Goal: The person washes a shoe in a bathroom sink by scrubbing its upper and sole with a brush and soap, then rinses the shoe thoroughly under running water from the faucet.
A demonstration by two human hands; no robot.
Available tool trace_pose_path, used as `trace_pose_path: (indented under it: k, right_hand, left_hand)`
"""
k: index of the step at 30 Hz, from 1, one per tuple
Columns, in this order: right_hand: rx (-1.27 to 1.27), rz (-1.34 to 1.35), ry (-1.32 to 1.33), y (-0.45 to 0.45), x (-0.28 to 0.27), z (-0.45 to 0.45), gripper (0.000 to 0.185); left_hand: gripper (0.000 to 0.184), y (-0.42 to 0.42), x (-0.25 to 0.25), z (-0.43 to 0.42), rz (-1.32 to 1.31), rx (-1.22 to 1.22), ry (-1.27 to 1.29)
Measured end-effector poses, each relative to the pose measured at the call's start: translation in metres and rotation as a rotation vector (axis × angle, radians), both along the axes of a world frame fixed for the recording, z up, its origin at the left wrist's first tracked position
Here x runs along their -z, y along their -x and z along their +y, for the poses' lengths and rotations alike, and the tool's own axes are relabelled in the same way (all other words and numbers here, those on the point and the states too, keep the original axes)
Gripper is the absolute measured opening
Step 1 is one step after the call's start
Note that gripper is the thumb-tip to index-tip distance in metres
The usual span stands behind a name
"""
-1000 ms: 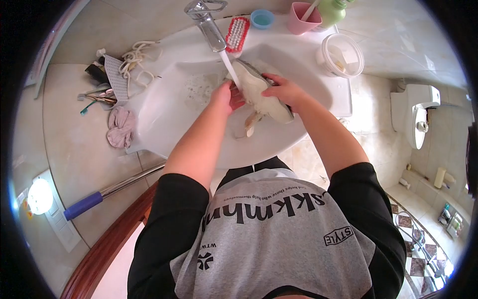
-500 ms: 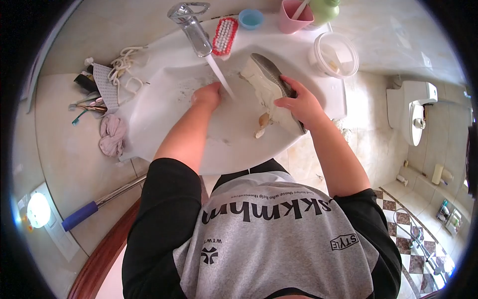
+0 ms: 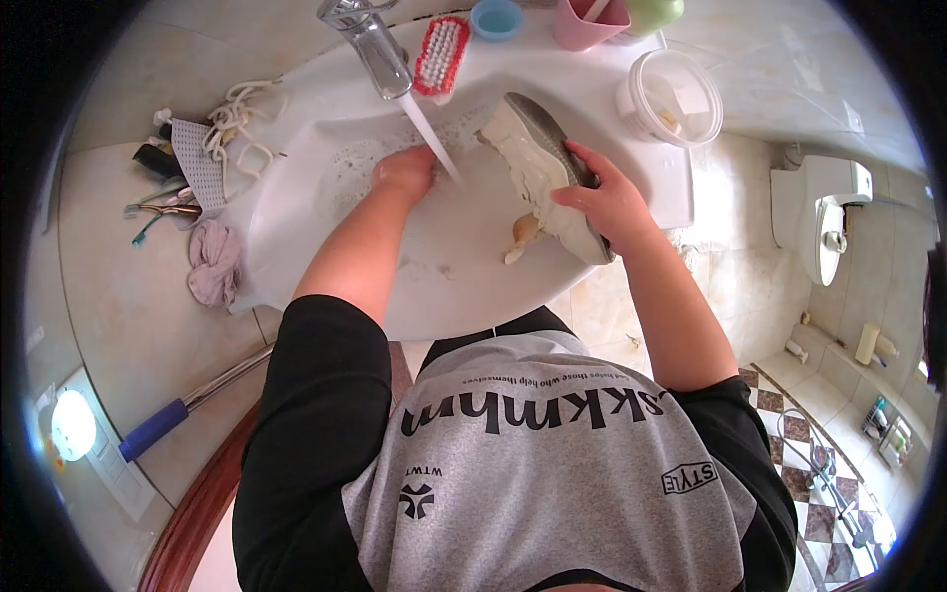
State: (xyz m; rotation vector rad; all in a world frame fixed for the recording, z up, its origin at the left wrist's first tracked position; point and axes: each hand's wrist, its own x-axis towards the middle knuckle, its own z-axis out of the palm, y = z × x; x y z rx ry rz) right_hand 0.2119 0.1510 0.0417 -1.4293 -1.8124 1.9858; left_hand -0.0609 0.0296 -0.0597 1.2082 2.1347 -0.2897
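Observation:
A wet white shoe with a grey sole [image 3: 538, 173] is tilted over the right part of the white sink [image 3: 395, 306]. My right hand [image 3: 612, 197] grips its sole edge, thumb on one side and fingers on the other. The shoe's tongue hangs down toward the basin. Water runs from the chrome faucet [image 3: 380, 54] into the basin. My left hand [image 3: 406, 173] is low in the basin, left of the stream and apart from the shoe; its fingers are hidden.
Behind the basin are a red-and-white brush [image 3: 441, 56], a blue bowl [image 3: 495, 20], a pink cup [image 3: 590, 25] and a clear tub [image 3: 671, 99]. White laces [image 3: 232, 118], a grey holder [image 3: 200, 163] and a pink cloth [image 3: 214, 261] lie at the left.
My left hand has left the shoe and moved left, lower in the basin. My right hand has carried the shoe right, out of the stream, and turned its sole outward.

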Motion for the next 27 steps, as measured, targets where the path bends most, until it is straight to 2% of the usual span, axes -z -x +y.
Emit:
trace_pose_path:
  k: [2,7,9,13,22,24,27]
  right_hand:
    - [0.007,0.002,0.013,0.0,0.001,0.0,0.08]
    - [0.013,0.007,0.013,-0.003,0.007,-0.001,0.079]
    - [0.016,0.01,0.037,-0.005,0.011,0.0,0.079]
    - [0.008,-0.009,0.007,-0.006,0.016,-0.001,0.08]
    - [0.01,-0.031,0.031,-0.005,0.006,-0.002,0.081]
    - [0.012,-0.01,0.021,-0.005,0.008,-0.002,0.081]
    - [0.02,0.018,0.041,-0.005,0.008,-0.003,0.08]
  left_hand:
    - [0.036,0.0,0.024,-0.006,0.013,0.024,-0.039]
    - [0.035,-0.007,0.03,-0.019,0.023,0.06,-0.064]
    - [0.034,-0.005,0.036,-0.033,0.056,0.132,-0.307]
    - [0.035,-0.009,0.035,-0.035,0.122,0.041,-0.242]
    - [0.048,-0.003,0.046,-0.037,0.154,-0.098,-0.361]
    - [0.045,0.001,0.039,-0.034,0.003,-0.2,-0.257]
    - [0.038,0.003,0.046,-0.036,-0.027,-0.176,-0.286]
